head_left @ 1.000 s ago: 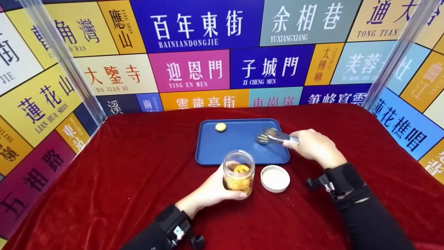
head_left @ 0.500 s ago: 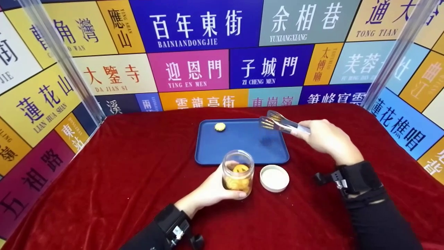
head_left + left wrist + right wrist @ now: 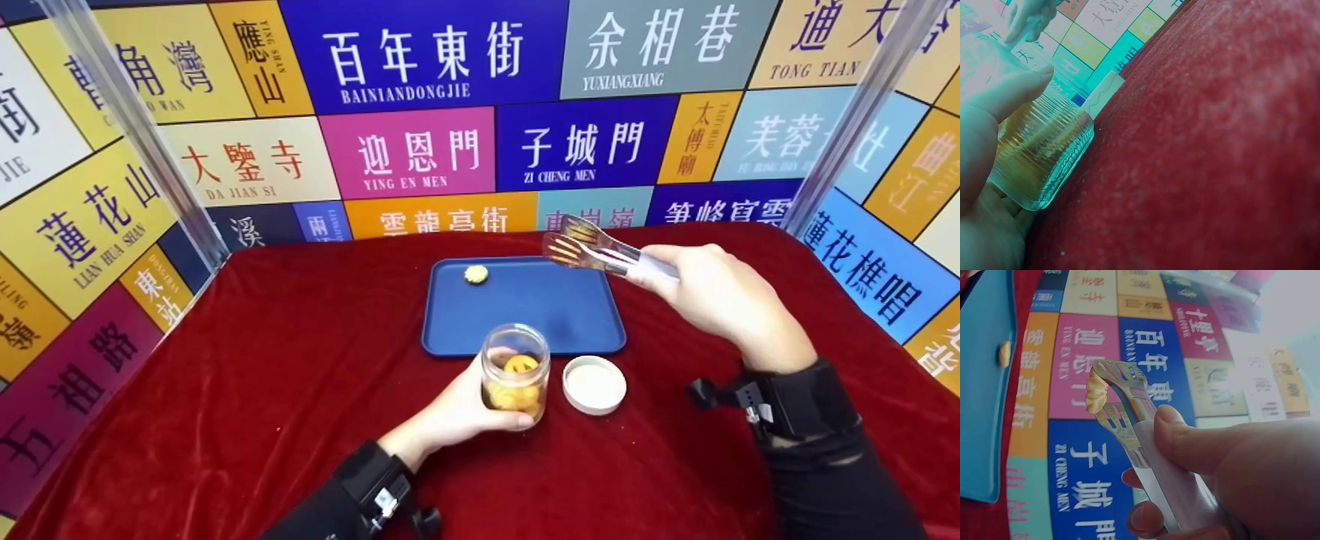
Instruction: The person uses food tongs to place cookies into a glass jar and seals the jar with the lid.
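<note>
My left hand (image 3: 454, 409) grips a clear glass jar (image 3: 517, 394), upright on the cloth, with yellow cookies (image 3: 520, 365) inside. In the left wrist view the thumb lies across the ribbed jar (image 3: 1053, 146). My right hand (image 3: 724, 300) holds slotted metal serving tongs (image 3: 568, 250) raised over the tray's back right part. Between the tongs' tips, the right wrist view shows a ridged cookie (image 3: 1095, 394). A single cookie (image 3: 476, 274) lies on the blue tray (image 3: 517, 304), near its back left corner.
A white round lid (image 3: 594, 385) lies right of the jar, close to the tray's front edge. Dark red cloth (image 3: 300, 375) covers the table. Behind it stands a wall of coloured signs (image 3: 420, 60), with clear upright posts (image 3: 161, 157) at both sides.
The tongs rose from the right part of the tray, then shifted slightly left and further up with my right hand. My left hand and the jar stayed in place.
</note>
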`<state>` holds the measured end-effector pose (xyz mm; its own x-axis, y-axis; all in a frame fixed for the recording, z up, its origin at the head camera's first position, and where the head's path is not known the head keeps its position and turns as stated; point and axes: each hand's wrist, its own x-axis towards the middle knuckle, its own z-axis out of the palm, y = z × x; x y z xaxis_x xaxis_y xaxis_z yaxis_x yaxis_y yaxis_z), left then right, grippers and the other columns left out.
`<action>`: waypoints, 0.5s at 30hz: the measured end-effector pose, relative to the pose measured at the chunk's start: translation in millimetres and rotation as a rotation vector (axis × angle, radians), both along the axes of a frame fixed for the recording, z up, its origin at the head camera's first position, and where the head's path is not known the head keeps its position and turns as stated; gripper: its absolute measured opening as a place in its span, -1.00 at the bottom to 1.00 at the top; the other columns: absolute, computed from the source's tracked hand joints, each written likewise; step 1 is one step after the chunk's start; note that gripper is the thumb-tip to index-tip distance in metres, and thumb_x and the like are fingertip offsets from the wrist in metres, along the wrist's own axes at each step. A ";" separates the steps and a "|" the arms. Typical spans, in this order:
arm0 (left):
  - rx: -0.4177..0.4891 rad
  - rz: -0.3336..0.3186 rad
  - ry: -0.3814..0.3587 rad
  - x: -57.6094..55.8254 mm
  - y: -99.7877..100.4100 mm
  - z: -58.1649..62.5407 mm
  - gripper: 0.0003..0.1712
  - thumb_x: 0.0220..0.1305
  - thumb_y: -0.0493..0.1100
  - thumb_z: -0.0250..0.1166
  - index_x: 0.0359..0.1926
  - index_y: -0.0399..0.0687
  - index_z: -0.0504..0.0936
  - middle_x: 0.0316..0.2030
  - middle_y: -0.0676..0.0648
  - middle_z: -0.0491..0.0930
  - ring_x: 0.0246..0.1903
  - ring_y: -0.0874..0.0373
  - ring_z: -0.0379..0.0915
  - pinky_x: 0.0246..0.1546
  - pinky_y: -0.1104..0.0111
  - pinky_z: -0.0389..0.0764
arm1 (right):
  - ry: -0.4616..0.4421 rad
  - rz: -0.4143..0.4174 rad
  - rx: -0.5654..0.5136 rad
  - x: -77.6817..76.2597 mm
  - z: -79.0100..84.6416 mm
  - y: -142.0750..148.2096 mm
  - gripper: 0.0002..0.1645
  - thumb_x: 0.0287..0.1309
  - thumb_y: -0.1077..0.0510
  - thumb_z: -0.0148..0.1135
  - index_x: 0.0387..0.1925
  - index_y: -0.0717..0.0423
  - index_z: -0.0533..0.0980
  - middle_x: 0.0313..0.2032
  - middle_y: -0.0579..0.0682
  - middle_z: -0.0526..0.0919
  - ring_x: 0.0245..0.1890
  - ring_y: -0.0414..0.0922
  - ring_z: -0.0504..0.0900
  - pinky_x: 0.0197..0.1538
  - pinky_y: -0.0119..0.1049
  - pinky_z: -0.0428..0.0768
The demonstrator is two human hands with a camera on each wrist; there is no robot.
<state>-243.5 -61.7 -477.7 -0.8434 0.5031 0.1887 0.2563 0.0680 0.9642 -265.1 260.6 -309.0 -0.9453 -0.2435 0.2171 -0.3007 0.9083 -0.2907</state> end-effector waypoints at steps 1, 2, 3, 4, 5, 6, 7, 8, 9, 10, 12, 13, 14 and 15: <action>0.002 -0.001 -0.003 0.2 -0.2 0.1 0.00 0.01 -0.26 0.68 0.41 -0.11 0.32 0.18 -0.02 0.62 0.16 0.12 0.60 0.33 0.31 0.47 | 0.013 0.003 -0.001 2.7 1.7 -1.3 -0.46 0.47 -0.36 0.20 0.17 -0.12 0.67 -0.12 0.04 0.75 -0.21 0.04 0.64 -0.24 -0.02 0.49; 0.006 -0.003 -0.008 0.3 -0.3 0.3 0.00 0.01 -0.27 0.68 0.41 -0.11 0.31 0.18 -0.02 0.62 0.16 0.12 0.59 0.33 0.31 0.47 | 0.023 0.006 -0.003 5.4 3.5 -2.8 -0.46 0.47 -0.38 0.20 0.15 -0.14 0.67 -0.15 0.03 0.74 -0.23 0.03 0.63 -0.26 -0.03 0.48; 0.008 -0.004 -0.012 0.5 -0.5 0.5 0.00 0.01 -0.27 0.68 0.41 -0.11 0.31 0.18 -0.02 0.62 0.16 0.12 0.59 0.33 0.31 0.47 | 0.032 0.007 -0.004 7.9 5.1 -4.0 -0.46 0.46 -0.39 0.20 0.15 -0.15 0.67 -0.17 0.02 0.73 -0.25 0.03 0.62 -0.28 -0.04 0.46; 0.010 -0.006 -0.016 0.7 -0.7 0.7 0.00 0.01 -0.27 0.68 0.41 -0.11 0.31 0.18 -0.02 0.62 0.16 0.11 0.60 0.32 0.31 0.48 | 0.039 0.005 -0.003 10.1 6.6 -5.2 -0.45 0.45 -0.40 0.20 0.15 -0.17 0.67 -0.19 0.01 0.73 -0.27 0.02 0.61 -0.30 -0.05 0.44; 0.012 -0.007 -0.019 0.8 -0.9 1.0 0.00 0.01 -0.27 0.68 0.41 -0.11 0.31 0.18 -0.03 0.62 0.16 0.11 0.59 0.32 0.31 0.48 | 0.044 0.006 -0.004 12.3 8.1 -6.4 -0.45 0.44 -0.42 0.19 0.15 -0.18 0.67 -0.21 0.00 0.72 -0.29 0.01 0.60 -0.31 -0.07 0.43; 0.014 -0.009 -0.021 0.9 -0.9 1.1 0.00 0.01 -0.27 0.68 0.42 -0.11 0.31 0.19 -0.03 0.62 0.16 0.11 0.59 0.32 0.31 0.48 | 0.047 0.006 -0.003 14.5 9.6 -7.4 -0.44 0.44 -0.43 0.19 0.15 -0.19 0.67 -0.23 -0.01 0.70 -0.30 0.01 0.58 -0.33 -0.08 0.41; 0.018 -0.011 -0.023 0.8 -0.9 1.1 0.00 0.02 -0.27 0.68 0.41 -0.12 0.30 0.18 -0.03 0.62 0.16 0.11 0.59 0.32 0.31 0.48 | 0.049 0.007 -0.003 16.7 11.0 -8.3 -0.44 0.44 -0.43 0.19 0.15 -0.20 0.67 -0.25 -0.01 0.69 -0.31 0.00 0.57 -0.34 -0.08 0.40; 0.019 -0.011 -0.021 0.7 -0.8 1.1 0.00 0.02 -0.27 0.68 0.41 -0.12 0.31 0.18 -0.04 0.62 0.16 0.11 0.59 0.32 0.31 0.48 | 0.050 0.009 -0.002 18.8 12.5 -9.0 -0.44 0.44 -0.44 0.18 0.15 -0.20 0.67 -0.26 -0.02 0.69 -0.32 -0.01 0.56 -0.34 -0.09 0.39; 0.018 -0.011 -0.020 0.7 -0.7 1.1 0.00 0.02 -0.27 0.68 0.41 -0.12 0.30 0.18 -0.03 0.62 0.16 0.11 0.59 0.32 0.31 0.48 | 0.051 0.012 -0.002 20.8 13.8 -9.6 -0.43 0.43 -0.44 0.18 0.15 -0.20 0.67 -0.27 -0.02 0.68 -0.32 -0.01 0.56 -0.35 -0.10 0.40; 0.018 -0.011 -0.018 0.7 -0.5 1.2 0.00 0.02 -0.27 0.68 0.41 -0.12 0.30 0.18 -0.03 0.62 0.16 0.11 0.59 0.32 0.32 0.47 | 0.053 0.017 -0.002 22.9 15.1 -10.2 -0.44 0.44 -0.44 0.19 0.15 -0.21 0.67 -0.27 -0.03 0.68 -0.32 -0.02 0.56 -0.35 -0.10 0.40; 0.017 -0.012 -0.014 0.8 -0.2 1.3 0.00 0.02 -0.27 0.68 0.41 -0.12 0.31 0.19 -0.03 0.62 0.16 0.12 0.59 0.33 0.32 0.47 | 0.056 0.033 0.000 26.6 17.6 -11.0 -0.46 0.44 -0.42 0.20 0.16 -0.20 0.67 -0.25 -0.03 0.70 -0.31 -0.02 0.57 -0.36 -0.11 0.41; 0.018 -0.012 -0.013 0.8 -0.2 1.3 0.00 0.02 -0.27 0.68 0.41 -0.12 0.31 0.19 -0.03 0.62 0.17 0.11 0.59 0.33 0.31 0.47 | 0.056 0.042 0.001 28.5 18.9 -11.1 -0.45 0.45 -0.41 0.20 0.18 -0.20 0.66 -0.23 -0.02 0.71 -0.30 -0.02 0.58 -0.35 -0.11 0.42; 0.017 -0.013 -0.013 0.9 -0.2 1.5 0.00 0.02 -0.27 0.68 0.41 -0.12 0.31 0.19 -0.03 0.62 0.17 0.11 0.59 0.33 0.31 0.47 | 0.056 0.049 0.001 30.3 20.1 -11.5 -0.46 0.45 -0.40 0.21 0.19 -0.20 0.66 -0.21 -0.03 0.72 -0.29 -0.03 0.58 -0.35 -0.11 0.42; 0.018 -0.014 -0.014 0.8 -0.2 1.5 -0.01 0.02 -0.27 0.68 0.41 -0.12 0.31 0.19 -0.03 0.62 0.17 0.11 0.59 0.33 0.31 0.47 | 0.055 0.059 0.001 31.9 21.2 -11.7 -0.46 0.45 -0.38 0.21 0.20 -0.20 0.66 -0.18 -0.02 0.73 -0.28 -0.02 0.59 -0.35 -0.11 0.43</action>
